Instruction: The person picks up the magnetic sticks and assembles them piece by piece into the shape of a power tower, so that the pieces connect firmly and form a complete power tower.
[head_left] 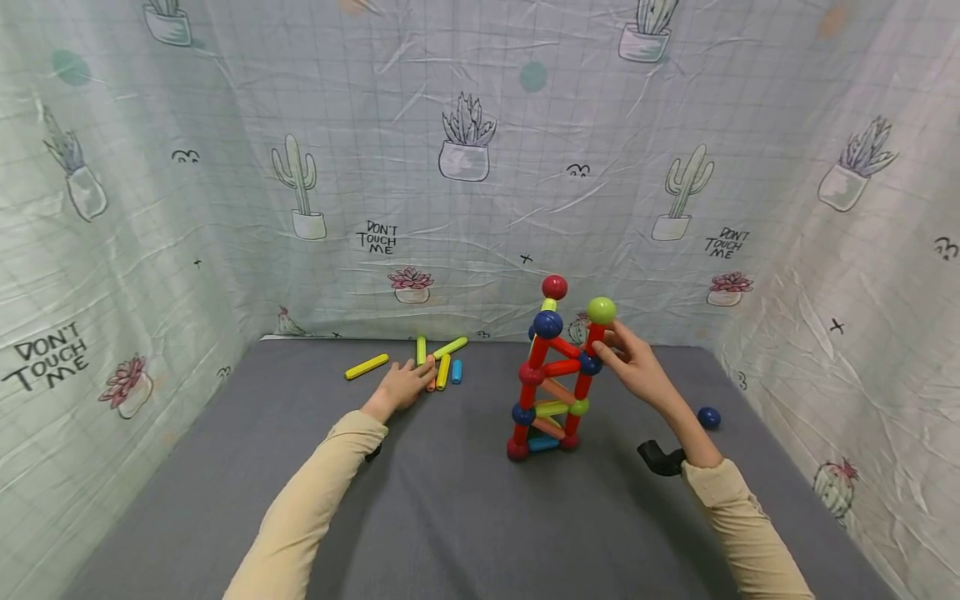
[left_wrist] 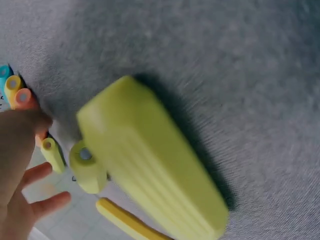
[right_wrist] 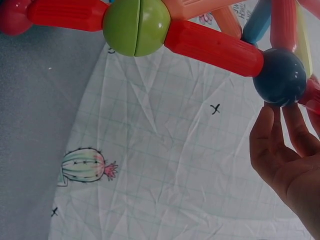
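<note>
A tower of magnetic rods and balls (head_left: pixel 551 367) stands upright, mostly red rods with red, blue and lime balls. My right hand (head_left: pixel 636 367) pinches a short red rod (head_left: pixel 596 335) near its top right, between a lime ball (head_left: pixel 602 311) above and a blue ball (right_wrist: pixel 279 76) below. Farther left, my left hand (head_left: pixel 405 386) reaches over the loose rods with its fingers spread. Its fingertips are at an orange rod (left_wrist: pixel 25 98), beside a yellow rod (head_left: pixel 443 372) and a blue rod (head_left: pixel 457 372). A big-looking lime rod (left_wrist: pixel 150 160) lies close to the left wrist camera.
Two lime rods (head_left: pixel 450 348) lie beyond the left hand, and a yellow rod (head_left: pixel 367 367) is left of it. A loose blue ball (head_left: pixel 708 417) rests near the right edge of the grey table (head_left: pixel 465 517). Patterned curtain (head_left: pixel 360 167) encloses the back and sides.
</note>
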